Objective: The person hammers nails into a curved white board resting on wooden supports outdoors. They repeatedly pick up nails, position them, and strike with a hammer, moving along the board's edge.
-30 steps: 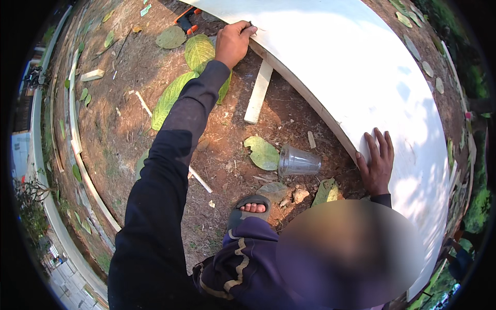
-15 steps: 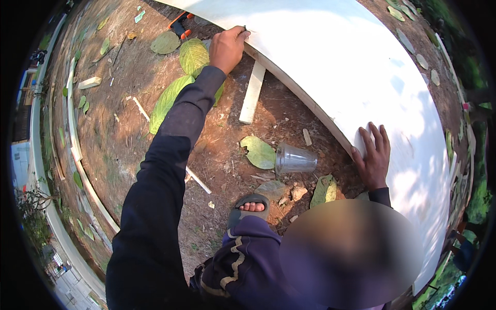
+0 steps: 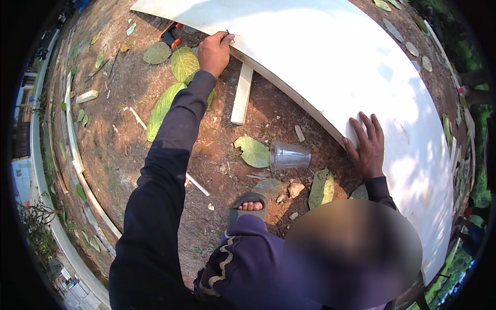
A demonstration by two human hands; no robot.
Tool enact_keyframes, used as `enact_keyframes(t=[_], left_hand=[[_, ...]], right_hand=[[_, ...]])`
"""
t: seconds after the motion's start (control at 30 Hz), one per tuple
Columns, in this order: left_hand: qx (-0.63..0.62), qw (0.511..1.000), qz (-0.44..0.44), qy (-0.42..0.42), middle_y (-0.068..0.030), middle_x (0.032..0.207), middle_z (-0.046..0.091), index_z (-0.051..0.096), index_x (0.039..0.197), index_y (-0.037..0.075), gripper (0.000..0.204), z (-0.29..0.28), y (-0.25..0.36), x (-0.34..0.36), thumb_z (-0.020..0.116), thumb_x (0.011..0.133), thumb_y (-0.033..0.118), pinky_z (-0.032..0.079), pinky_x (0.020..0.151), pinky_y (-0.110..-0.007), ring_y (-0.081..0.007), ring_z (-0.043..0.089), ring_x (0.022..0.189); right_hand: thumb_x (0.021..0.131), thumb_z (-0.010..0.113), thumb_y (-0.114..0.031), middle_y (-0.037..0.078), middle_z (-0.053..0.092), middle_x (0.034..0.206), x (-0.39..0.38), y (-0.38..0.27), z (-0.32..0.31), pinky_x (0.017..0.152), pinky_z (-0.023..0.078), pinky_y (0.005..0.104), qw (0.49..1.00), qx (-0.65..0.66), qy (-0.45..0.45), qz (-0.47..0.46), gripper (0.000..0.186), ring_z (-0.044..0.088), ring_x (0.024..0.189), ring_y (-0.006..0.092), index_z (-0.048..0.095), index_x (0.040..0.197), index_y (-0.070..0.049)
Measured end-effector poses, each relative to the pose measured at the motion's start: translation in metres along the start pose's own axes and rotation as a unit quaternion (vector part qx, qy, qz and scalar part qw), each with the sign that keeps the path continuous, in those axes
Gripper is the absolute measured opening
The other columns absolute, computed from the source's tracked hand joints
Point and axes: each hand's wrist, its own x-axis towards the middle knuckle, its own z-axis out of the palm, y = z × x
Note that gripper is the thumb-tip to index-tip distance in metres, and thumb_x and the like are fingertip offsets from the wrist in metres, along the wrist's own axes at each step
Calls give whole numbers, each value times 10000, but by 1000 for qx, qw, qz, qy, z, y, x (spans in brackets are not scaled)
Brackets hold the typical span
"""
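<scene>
My left hand [image 3: 214, 55] pinches a small dark, thin object [image 3: 228, 35] at the near edge of a large white board [image 3: 325, 49]; what it is I cannot make out. Further along that edge, to the right, my right hand [image 3: 368, 146] lies on the board with its fingers spread. A wooden strip [image 3: 311, 106] runs under the board's edge, and a loose pale batten [image 3: 241, 93] sticks out from beneath it. An orange-and-black tool [image 3: 168, 35] lies on the ground just beyond my left hand.
A clear plastic cup [image 3: 290, 155] lies on its side among big leaves [image 3: 253, 151] on reddish dirt. Long timber strips [image 3: 72, 124] and a short wood block [image 3: 87, 96] lie at the left. My sandaled foot [image 3: 250, 205] is below the cup.
The view has shifted, so board and hands appear further left, the left hand also lower and the right higher. Both hands keep their places and grips on the board.
</scene>
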Motion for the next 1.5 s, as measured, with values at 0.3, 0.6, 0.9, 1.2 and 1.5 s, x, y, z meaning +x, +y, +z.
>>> enact_keyframes(t=[0.3, 0.6, 0.9, 1.2, 1.5], left_hand=[[-13, 999, -27, -18, -183, 762, 706, 766, 991, 41, 261, -7, 0, -2, 697, 946, 288, 496, 679, -448, -390, 677, 735], [8, 999, 31, -6, -220, 842, 712, 752, 1026, 43, 266, 8, -3, 0, 680, 949, 288, 527, 735, -457, -432, 690, 824], [-15, 999, 46, -8, -198, 876, 753, 747, 1058, -28, 305, 12, -14, 2, 684, 957, 252, 536, 771, -385, -322, 735, 795], [-192, 969, -128, 92, -80, 793, 701, 687, 809, -21, 278, -4, -44, 12, 632, 1002, 172, 470, 687, -347, -162, 575, 691], [-511, 759, -402, 30, -28, 641, 441, 528, 1258, 78, 248, 23, -41, -28, 512, 1066, 236, 295, 417, -330, -138, 410, 456]], right_hand=[[941, 664, -406, 84, 485, 1511, -1, -3, 4, 1149, 353, 545, 1000, -2, 11, -6, 507, 368, 1429, 433, 592, 1396, -194], [935, 673, -406, 94, 496, 1506, -3, -1, 2, 1159, 344, 548, 1000, 5, 22, -4, 514, 382, 1427, 426, 593, 1400, -202], [988, 585, -506, 77, 449, 1560, -4, 9, 6, 1215, 313, 531, 1000, -7, 4, 2, 549, 315, 1488, 394, 535, 1464, -238], [932, 668, -397, 92, 501, 1513, -1, -4, 4, 1171, 345, 528, 1000, -6, 25, 1, 516, 385, 1437, 415, 591, 1403, -201], [969, 637, -345, 124, 448, 1563, -3, -4, 7, 1206, 303, 511, 999, -27, -20, -3, 525, 323, 1500, 373, 556, 1448, -145]])
